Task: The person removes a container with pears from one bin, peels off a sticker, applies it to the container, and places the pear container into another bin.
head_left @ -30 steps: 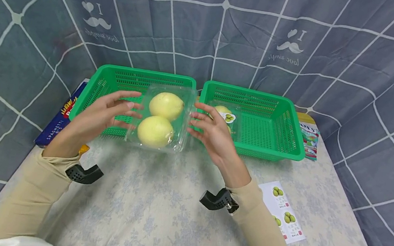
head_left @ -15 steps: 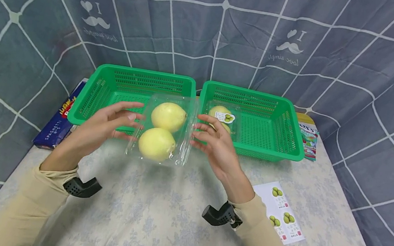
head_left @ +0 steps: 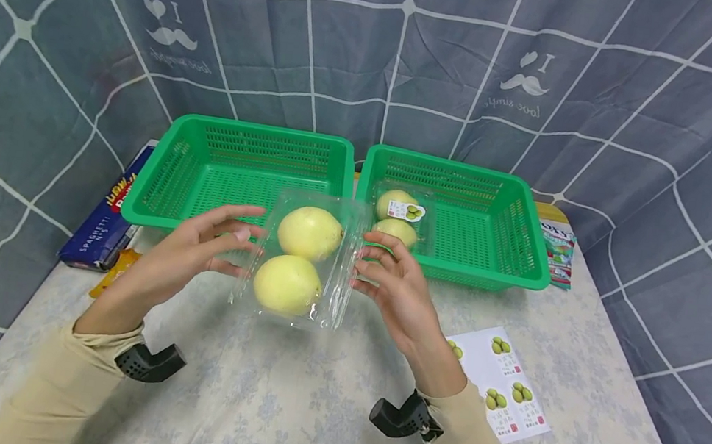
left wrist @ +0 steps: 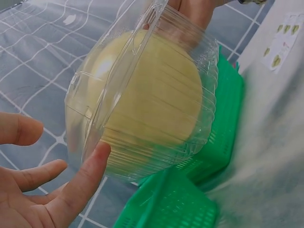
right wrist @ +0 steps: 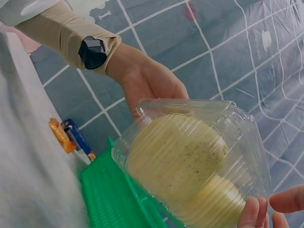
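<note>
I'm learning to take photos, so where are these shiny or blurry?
Head view: glints on the clear box, left sleeve blurry; left wrist view: pale glare over the yellow fruit; right wrist view: the tablecloth looks soft.

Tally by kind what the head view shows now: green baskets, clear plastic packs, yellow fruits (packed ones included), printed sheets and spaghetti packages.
Green baskets: 2
Clear plastic packs: 2
Yellow fruits: 4
Printed sheets: 1
Spaghetti packages: 1
Total: 10
</note>
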Action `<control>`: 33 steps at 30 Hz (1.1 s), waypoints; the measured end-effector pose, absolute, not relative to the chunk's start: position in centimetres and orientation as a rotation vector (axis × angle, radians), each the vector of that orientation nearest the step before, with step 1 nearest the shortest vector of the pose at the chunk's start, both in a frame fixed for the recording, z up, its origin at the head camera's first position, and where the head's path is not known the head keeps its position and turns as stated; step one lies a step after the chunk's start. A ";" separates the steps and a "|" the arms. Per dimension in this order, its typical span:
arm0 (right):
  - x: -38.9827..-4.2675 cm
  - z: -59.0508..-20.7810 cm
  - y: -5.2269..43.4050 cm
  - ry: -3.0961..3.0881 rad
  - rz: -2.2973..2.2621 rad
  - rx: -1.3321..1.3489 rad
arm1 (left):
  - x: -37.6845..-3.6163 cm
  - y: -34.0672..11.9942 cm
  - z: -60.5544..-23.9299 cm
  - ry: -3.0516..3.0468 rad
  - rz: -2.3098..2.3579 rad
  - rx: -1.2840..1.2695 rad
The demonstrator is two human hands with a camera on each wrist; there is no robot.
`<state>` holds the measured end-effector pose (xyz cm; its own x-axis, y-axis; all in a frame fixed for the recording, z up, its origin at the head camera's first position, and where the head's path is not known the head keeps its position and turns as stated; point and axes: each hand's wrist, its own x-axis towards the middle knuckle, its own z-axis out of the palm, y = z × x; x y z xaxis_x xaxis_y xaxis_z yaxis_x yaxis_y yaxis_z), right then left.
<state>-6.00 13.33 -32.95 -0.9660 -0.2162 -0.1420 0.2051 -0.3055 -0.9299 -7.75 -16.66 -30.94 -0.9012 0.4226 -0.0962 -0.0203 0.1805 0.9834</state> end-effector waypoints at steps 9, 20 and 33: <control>-4.8 -34.3 13.6 1.687 -2.313 0.028 | -6.9 -16.6 -32.0 2.087 1.753 0.357; -3.9 -35.7 13.9 1.682 -2.281 0.061 | -6.3 -16.6 -33.2 2.045 1.762 0.336; -3.0 -37.2 14.1 1.681 -2.269 0.127 | -5.3 -16.3 -34.9 1.973 1.797 0.311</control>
